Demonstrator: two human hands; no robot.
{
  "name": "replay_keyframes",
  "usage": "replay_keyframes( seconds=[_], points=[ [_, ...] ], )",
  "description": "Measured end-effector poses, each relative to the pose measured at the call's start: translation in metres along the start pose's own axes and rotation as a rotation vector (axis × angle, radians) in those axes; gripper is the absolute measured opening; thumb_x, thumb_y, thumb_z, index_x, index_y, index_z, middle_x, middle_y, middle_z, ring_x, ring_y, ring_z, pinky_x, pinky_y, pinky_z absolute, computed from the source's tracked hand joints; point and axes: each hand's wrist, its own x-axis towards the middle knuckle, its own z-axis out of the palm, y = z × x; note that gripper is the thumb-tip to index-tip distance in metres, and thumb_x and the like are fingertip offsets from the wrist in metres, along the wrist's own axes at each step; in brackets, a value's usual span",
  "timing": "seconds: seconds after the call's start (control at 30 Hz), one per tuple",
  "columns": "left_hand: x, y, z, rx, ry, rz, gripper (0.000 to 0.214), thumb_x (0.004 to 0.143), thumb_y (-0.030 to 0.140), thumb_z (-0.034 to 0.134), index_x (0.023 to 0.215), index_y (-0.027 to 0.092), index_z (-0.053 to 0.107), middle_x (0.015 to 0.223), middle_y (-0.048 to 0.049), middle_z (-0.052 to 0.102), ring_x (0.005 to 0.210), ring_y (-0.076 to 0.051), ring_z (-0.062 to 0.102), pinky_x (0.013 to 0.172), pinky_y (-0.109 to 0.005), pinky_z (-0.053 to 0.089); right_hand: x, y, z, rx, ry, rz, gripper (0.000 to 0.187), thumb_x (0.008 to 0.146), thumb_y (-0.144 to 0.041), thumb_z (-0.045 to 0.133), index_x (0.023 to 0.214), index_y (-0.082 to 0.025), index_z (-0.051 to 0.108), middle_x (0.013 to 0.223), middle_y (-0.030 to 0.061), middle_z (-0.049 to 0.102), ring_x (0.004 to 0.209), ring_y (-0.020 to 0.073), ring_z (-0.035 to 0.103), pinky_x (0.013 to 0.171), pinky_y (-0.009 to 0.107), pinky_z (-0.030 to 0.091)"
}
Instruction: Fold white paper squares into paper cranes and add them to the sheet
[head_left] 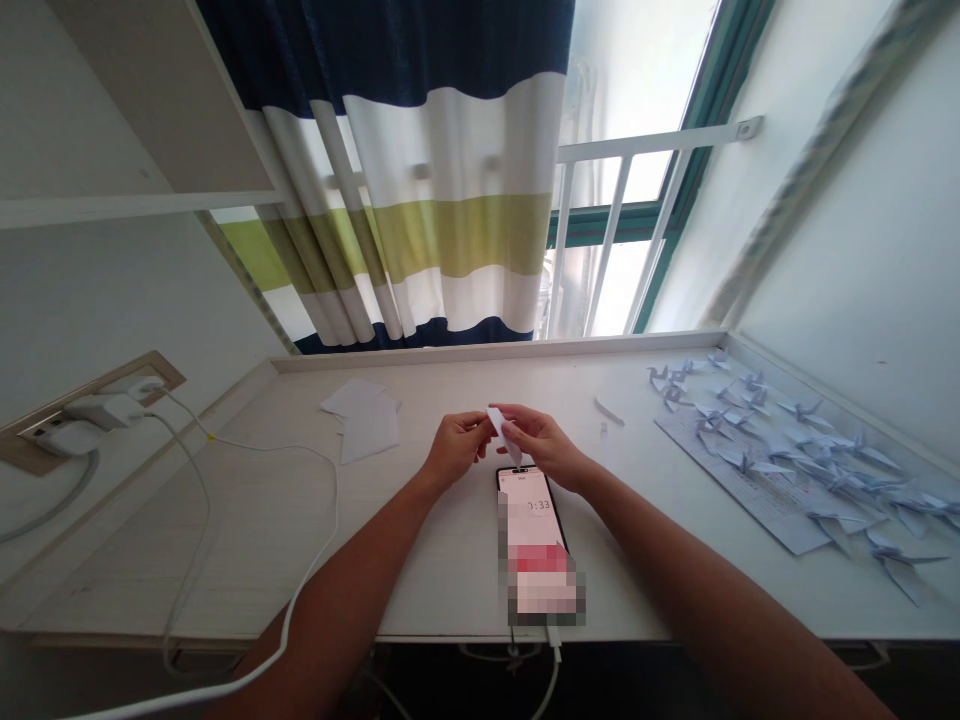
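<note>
Both my hands meet above the white desk (315, 520) and pinch one small folded piece of white paper (504, 432). My left hand (454, 447) grips its left side with closed fingers. My right hand (541, 440) holds its right side, fingers curled round it. Just below my hands a phone (534, 545) lies flat on the desk with a timer on its screen. A small stack of white paper sheets (366, 418) lies to the left of my hands.
Several folded paper cranes (795, 450) lie on a printed sheet at the right. A white cable (247, 450) runs from a wall charger (97, 412) at the left across the desk. A paper scrap (609, 410) lies beyond my right hand. A striped curtain (420, 200) and a window stand behind.
</note>
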Motion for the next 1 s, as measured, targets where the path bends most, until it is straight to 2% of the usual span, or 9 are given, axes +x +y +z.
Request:
replay_keyframes(
  seconds=[0.07, 0.2, 0.3, 0.43, 0.63, 0.73, 0.83, 0.93, 1.0],
  points=[
    [0.001, -0.001, -0.001, 0.036, 0.015, 0.005, 0.030, 0.081, 0.040, 0.067, 0.063, 0.016, 0.068, 0.050, 0.0024, 0.054, 0.043, -0.008, 0.046, 0.042, -0.020, 0.033, 0.001, 0.003, 0.001, 0.014, 0.057, 0.001, 0.048, 0.085, -0.046, 0.074, 0.126, -0.022, 0.068, 0.103, 0.0061, 0.075, 0.084, 0.0171, 0.068, 0.081, 0.036, 0.057],
    [0.002, -0.004, -0.002, 0.027, 0.063, -0.054, 0.017, 0.076, 0.029, 0.062, 0.069, 0.015, 0.071, 0.048, 0.0031, 0.054, 0.041, -0.008, 0.044, 0.041, -0.020, 0.033, 0.002, 0.004, 0.002, 0.044, 0.093, 0.008, 0.047, 0.080, -0.043, 0.079, 0.119, -0.020, 0.070, 0.102, 0.0082, 0.077, 0.084, 0.0181, 0.069, 0.076, 0.033, 0.055],
    [0.002, -0.007, 0.002, -0.009, 0.127, -0.068, 0.013, 0.070, 0.023, 0.063, 0.071, 0.015, 0.073, 0.048, 0.0032, 0.055, 0.042, -0.008, 0.045, 0.039, -0.019, 0.033, 0.001, 0.000, 0.004, 0.048, 0.133, 0.010, 0.045, 0.075, -0.044, 0.083, 0.110, -0.018, 0.074, 0.097, 0.0093, 0.079, 0.084, 0.0205, 0.070, 0.076, 0.035, 0.055],
    [0.001, -0.007, 0.007, -0.079, 0.171, -0.018, 0.016, 0.066, 0.021, 0.066, 0.079, 0.017, 0.074, 0.060, 0.0014, 0.063, 0.049, -0.010, 0.053, 0.039, -0.018, 0.037, 0.001, -0.004, 0.007, 0.050, 0.203, -0.005, 0.038, 0.071, -0.044, 0.085, 0.097, -0.017, 0.077, 0.092, 0.0088, 0.079, 0.083, 0.0213, 0.071, 0.081, 0.040, 0.057],
    [0.000, -0.008, 0.008, -0.054, 0.156, 0.032, 0.009, 0.071, 0.026, 0.070, 0.075, 0.018, 0.070, 0.056, 0.0027, 0.062, 0.050, -0.010, 0.055, 0.040, -0.018, 0.040, 0.002, 0.000, 0.005, 0.013, 0.269, -0.066, 0.033, 0.071, -0.045, 0.085, 0.091, -0.019, 0.079, 0.089, 0.0062, 0.078, 0.083, 0.0207, 0.069, 0.083, 0.041, 0.057],
    [0.001, -0.006, 0.006, -0.066, 0.193, 0.041, 0.019, 0.072, 0.035, 0.076, 0.073, 0.018, 0.067, 0.064, 0.0003, 0.066, 0.058, -0.012, 0.060, 0.040, -0.017, 0.041, 0.002, 0.000, 0.003, 0.018, 0.290, -0.068, 0.032, 0.071, -0.044, 0.085, 0.089, -0.019, 0.078, 0.089, 0.0060, 0.077, 0.085, 0.0213, 0.070, 0.086, 0.043, 0.057],
    [0.003, -0.001, 0.001, -0.063, 0.249, 0.039, 0.030, 0.073, 0.045, 0.079, 0.080, 0.017, 0.068, 0.070, -0.0021, 0.067, 0.069, -0.015, 0.064, 0.045, -0.019, 0.047, 0.002, -0.004, -0.003, 0.013, 0.332, -0.071, 0.031, 0.074, -0.044, 0.083, 0.090, -0.019, 0.074, 0.092, 0.0062, 0.075, 0.089, 0.0219, 0.070, 0.089, 0.045, 0.057],
    [0.005, 0.003, -0.006, -0.119, 0.249, 0.030, 0.037, 0.074, 0.050, 0.079, 0.084, 0.017, 0.065, 0.077, -0.0037, 0.069, 0.075, -0.017, 0.068, 0.050, -0.021, 0.053, 0.004, -0.009, -0.015, 0.025, 0.430, -0.098, 0.034, 0.076, -0.045, 0.082, 0.096, -0.021, 0.068, 0.105, 0.0076, 0.072, 0.095, 0.0228, 0.068, 0.087, 0.044, 0.059],
    [0.006, 0.005, -0.008, -0.182, 0.227, 0.007, 0.041, 0.073, 0.051, 0.079, 0.084, 0.017, 0.062, 0.081, -0.0040, 0.070, 0.075, -0.018, 0.071, 0.053, -0.024, 0.056, 0.004, -0.013, -0.022, 0.055, 0.475, -0.131, 0.049, 0.071, -0.042, 0.086, 0.111, -0.026, 0.064, 0.117, 0.0075, 0.067, 0.099, 0.0226, 0.068, 0.092, 0.045, 0.059]
  ],
)
